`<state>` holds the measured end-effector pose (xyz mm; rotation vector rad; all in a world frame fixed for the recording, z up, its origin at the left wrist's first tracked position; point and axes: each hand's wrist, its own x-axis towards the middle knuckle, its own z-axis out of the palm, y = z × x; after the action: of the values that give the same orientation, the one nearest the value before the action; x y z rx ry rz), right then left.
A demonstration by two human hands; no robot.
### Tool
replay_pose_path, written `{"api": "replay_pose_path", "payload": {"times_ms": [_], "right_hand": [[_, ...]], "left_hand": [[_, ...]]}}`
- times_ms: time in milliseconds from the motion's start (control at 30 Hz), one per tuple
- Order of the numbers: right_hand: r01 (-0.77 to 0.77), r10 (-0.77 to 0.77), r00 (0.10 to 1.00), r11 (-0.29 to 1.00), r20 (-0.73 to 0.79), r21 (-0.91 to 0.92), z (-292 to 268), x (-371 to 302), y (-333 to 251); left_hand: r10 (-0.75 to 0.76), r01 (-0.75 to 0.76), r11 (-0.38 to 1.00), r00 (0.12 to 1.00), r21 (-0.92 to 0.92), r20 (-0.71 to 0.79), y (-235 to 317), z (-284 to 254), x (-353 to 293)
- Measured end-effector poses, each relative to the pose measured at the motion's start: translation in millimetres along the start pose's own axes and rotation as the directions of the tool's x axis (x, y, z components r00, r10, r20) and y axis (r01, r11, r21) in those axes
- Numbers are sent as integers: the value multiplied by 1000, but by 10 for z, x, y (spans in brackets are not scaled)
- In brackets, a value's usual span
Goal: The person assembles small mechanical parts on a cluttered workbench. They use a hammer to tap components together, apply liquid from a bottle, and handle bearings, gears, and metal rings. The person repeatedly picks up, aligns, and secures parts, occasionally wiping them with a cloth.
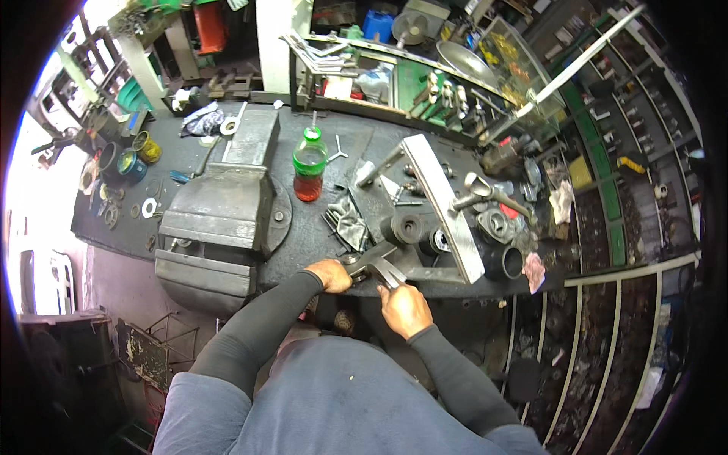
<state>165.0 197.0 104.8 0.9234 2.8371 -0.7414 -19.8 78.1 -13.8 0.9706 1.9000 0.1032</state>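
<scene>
Both my hands are at the front edge of the dark workbench (303, 254). My left hand (327, 275) is closed at a dark metal part (355, 265) with a rounded end; its fingertips are partly hidden. Close to its right, my right hand (407, 309) grips a curved, shiny grey metal piece (387, 271), whose exact kind I cannot make out. The two metal pieces lie very near each other; whether they touch is unclear. Just beyond stand a dark round pulley-like part (407, 226) and a grey metal frame (447, 212). A crumpled grey cloth (349, 226) lies beyond my left hand.
A large bench vise (216, 208) takes up the left of the bench. Behind it stands a green-capped bottle (309, 164) with red liquid. Cans (133, 165) and washers (149, 207) sit far left. A dark hollow cylinder (504, 262) is at right, beside shelves (607, 318) of parts.
</scene>
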Motion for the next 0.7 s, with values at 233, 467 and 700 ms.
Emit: {"api": "replay_pose_path", "payload": {"times_ms": [233,467,700], "right_hand": [[53,-50,995,998,82,-34,-301,168,-203],[556,-422,717,827,-554,89,-965,65,-907],[-18,16,998,1000,-62,-23,-217,129,-184]], "left_hand": [[10,-9,1000,999,24,-34,-67,-89,203],[-63,63,998,998,-27,-11,-60,-177,-62],[-7,7,1000,999,8,-43,159,-228,-75]]}}
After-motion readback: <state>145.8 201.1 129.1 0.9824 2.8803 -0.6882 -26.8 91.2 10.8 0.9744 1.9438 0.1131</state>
